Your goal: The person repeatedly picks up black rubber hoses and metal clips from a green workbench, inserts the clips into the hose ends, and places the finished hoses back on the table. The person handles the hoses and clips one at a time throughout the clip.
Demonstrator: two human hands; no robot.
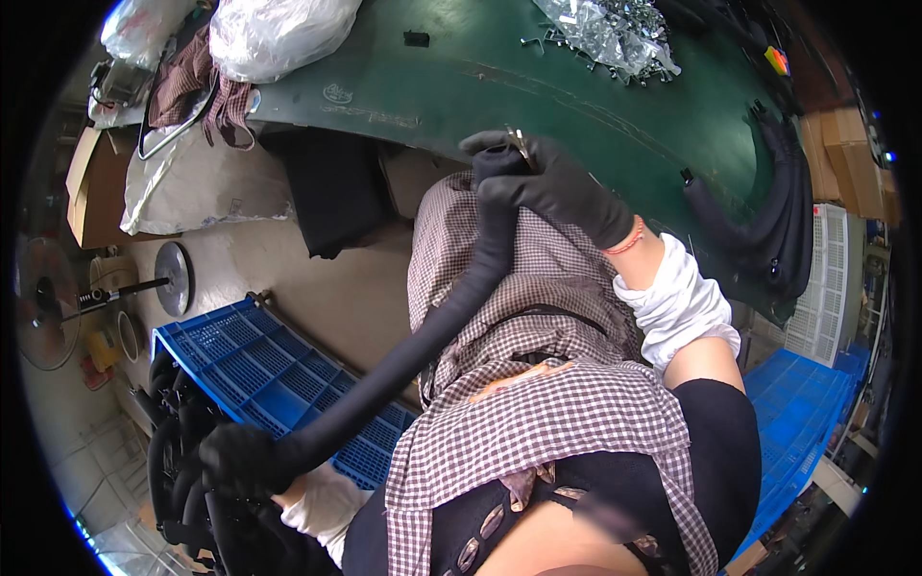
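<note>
A long black foam-covered tube [413, 346] runs slantwise across my lap, bent near its upper end. My left hand [245, 461], in a black glove, is wrapped round its lower end beside the blue crate. In a matching glove, my right hand [562, 187] grips the upper end at the table's edge. A small shiny metal piece [519, 142] sticks up by the right fingertips; whether it is pinched or fixed in the tube, I cannot tell.
A green table [442, 86] lies ahead, with metal fittings [624, 38] in clear plastic and several black tubes [788, 211] at right. Blue plastic crates [279, 355] flank me. More black tubes [173, 461] are piled at lower left, near a fan [48, 298].
</note>
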